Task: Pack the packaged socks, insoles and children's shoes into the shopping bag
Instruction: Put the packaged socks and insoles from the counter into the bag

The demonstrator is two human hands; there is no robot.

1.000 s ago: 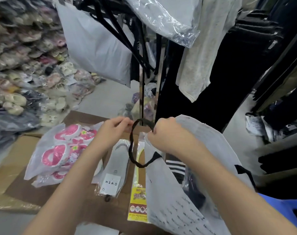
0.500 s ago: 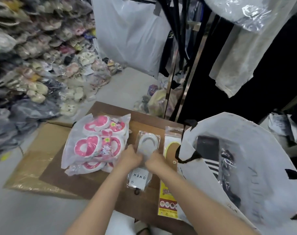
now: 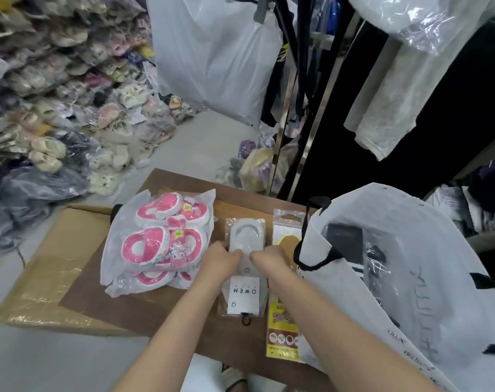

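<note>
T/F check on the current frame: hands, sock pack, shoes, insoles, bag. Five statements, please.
1. Both hands hold the sock pack. True: left hand and right hand are on the sock pack.
2. The pink shoes are inside the shopping bag. False: the pink shoes lie in their plastic wrap on the cardboard, left of the sock pack.
3. The insole pack lies between the sock pack and the shopping bag. True.
4. The shopping bag is empty. False: a dark striped pack is in it.
5. The right hand holds the bag handle. False: the handle hangs free.
</note>
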